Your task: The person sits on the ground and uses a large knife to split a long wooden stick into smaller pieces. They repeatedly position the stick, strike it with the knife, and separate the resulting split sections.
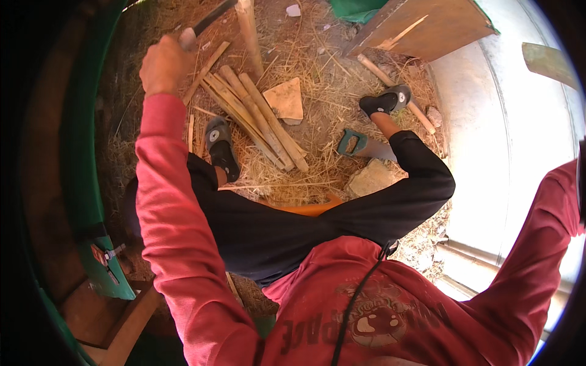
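Note:
My left hand [163,66] is raised at the upper left, its fingers wrapped round the handle of a large knife [213,18]. The knife's dark blade slants up and right toward an upright wooden post [249,38], and its tip comes close to the post's top. Whether the two touch I cannot tell. Below the knife, a bundle of split wooden strips [256,122] lies on the straw-covered ground between my feet. My right arm reaches out to the right edge, where the hand passes out of the picture.
A hand saw with a green handle [353,144] lies near my right foot, beside a rock [371,178]. A flat stone [284,99] is next to the strips. A round stick [397,93] and a leaning board [421,29] are farther right, by a white sheet wall [488,122].

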The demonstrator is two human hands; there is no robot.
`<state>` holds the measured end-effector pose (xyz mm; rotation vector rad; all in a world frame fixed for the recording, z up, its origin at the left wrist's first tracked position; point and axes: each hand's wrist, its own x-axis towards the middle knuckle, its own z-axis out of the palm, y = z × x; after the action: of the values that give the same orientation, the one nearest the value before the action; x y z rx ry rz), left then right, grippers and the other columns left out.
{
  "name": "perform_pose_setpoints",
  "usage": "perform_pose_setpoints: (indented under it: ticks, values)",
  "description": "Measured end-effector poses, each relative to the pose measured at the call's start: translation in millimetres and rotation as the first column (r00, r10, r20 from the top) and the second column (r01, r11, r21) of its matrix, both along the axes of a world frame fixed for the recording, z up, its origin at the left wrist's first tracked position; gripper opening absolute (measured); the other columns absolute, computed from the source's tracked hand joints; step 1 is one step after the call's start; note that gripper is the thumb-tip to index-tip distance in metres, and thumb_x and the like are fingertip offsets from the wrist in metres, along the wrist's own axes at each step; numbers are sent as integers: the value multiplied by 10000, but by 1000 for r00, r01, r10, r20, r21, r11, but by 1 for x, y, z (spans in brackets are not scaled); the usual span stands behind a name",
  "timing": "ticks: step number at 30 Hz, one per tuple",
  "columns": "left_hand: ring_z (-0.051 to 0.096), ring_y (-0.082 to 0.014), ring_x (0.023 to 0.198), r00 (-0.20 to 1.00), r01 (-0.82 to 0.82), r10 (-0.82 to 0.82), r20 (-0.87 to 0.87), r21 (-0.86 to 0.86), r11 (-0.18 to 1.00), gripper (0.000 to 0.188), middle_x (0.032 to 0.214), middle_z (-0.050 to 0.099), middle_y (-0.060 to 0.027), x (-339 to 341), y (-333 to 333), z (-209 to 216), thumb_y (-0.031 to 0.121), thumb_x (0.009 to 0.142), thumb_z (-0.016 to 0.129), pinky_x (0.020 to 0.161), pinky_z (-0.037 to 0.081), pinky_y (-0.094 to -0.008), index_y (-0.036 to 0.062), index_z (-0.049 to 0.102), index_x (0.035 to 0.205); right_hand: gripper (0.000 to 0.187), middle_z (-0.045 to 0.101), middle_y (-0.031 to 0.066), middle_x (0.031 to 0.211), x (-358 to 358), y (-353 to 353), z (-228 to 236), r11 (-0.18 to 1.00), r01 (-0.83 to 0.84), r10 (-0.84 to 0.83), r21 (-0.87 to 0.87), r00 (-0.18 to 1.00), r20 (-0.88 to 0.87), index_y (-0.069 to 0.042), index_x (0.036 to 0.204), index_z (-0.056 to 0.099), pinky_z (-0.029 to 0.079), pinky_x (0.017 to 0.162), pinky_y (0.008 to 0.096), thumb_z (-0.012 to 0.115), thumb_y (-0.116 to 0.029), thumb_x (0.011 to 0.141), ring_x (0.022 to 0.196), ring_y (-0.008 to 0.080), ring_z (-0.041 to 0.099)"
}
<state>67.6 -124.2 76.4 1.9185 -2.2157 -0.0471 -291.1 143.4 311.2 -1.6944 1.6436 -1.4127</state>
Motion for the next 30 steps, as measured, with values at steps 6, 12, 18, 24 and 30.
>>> perform_pose_setpoints:
  ticks: [6,12,18,24,30]
  values:
    - [610,-383,1077,999,-47,47,22,-1,999,443,1118,645,-226,30,-16,2,400,861,576,913,490,-463,60,642,1138,147,521,75,538,31,-27,-230,759,222,-86,612,966,-244,-7,849,556,438,389,292,643,-117,802,384,175,510]
    - [658,-367,982,886,-81,-95,-453,-353,932,318,993,690,-202,-62,18,-113,219,755,718,856,528,-424,37,695,1014,176,532,79,552,68,31,-252,627,-143,-342,765,832,436,13,859,540,423,361,300,646,-87,762,384,172,509]
    - [649,-372,993,967,93,-48,-251,172,981,386,1038,675,-212,-75,20,-43,223,768,705,851,524,-431,51,653,1110,470,580,69,727,98,93,-234,686,-314,-224,657,768,601,10,1203,506,487,488,277,726,-166,827,572,152,590]
    - [640,-394,992,976,26,30,-217,248,968,436,1034,657,-262,-41,15,-41,234,769,700,857,513,-453,-18,619,1116,484,583,80,751,133,137,-276,625,-512,-219,589,609,762,-12,1262,426,484,511,272,675,-157,873,588,162,594]
    - [640,-409,974,957,-19,80,-278,218,976,420,1016,652,-282,-43,34,-45,224,750,703,860,509,-461,-49,616,1057,448,582,81,708,127,128,-239,705,-332,-222,627,736,639,-27,1204,465,453,425,255,706,-58,828,468,138,540]
